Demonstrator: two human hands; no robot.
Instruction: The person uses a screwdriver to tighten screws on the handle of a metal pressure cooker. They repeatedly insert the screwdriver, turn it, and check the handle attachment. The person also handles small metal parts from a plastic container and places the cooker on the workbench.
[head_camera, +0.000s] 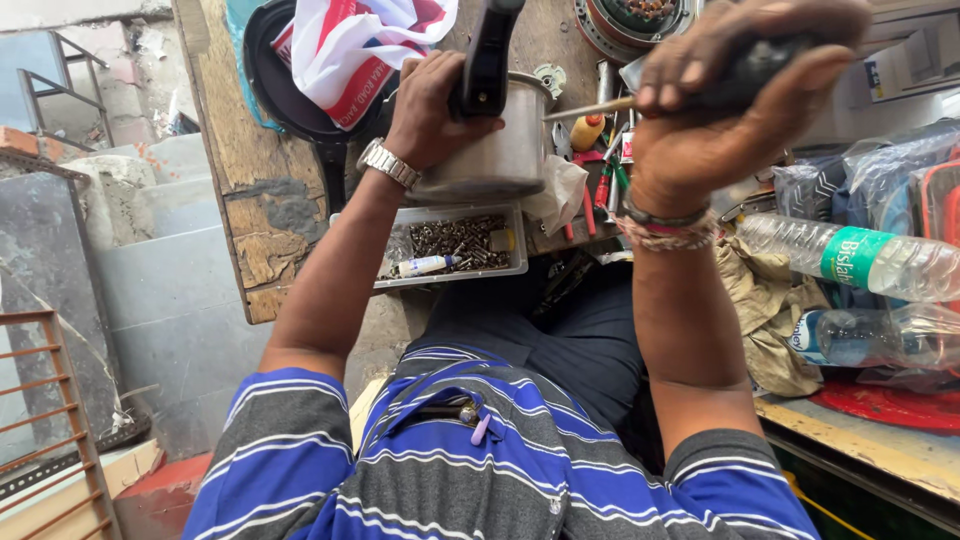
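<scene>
Centrally, a steel pot (500, 150) sits on the wooden table (245, 170), its black handle (485, 55) gripped by the closed left hand (430, 105). Right hand (720, 100) is closed around a dark-handled screwdriver (745, 65), shaft pointing at the pot's rim. Just below the pot: a tray (455, 245) of screws. Right of the arms, two plastic bottles (850, 260); behind the pot, a red-white bag (350, 50).

Left hand (432, 105) grips black handle (487, 55) of metal pot (495, 160) on wooden bench (235, 150). Right hand (725, 105) closed round dark-handled screwdriver (700, 88), shaft pointing at pot. Clear tray (455, 250) of screws just below pot. Two plastic water bottles (860, 262) lie at right
</scene>
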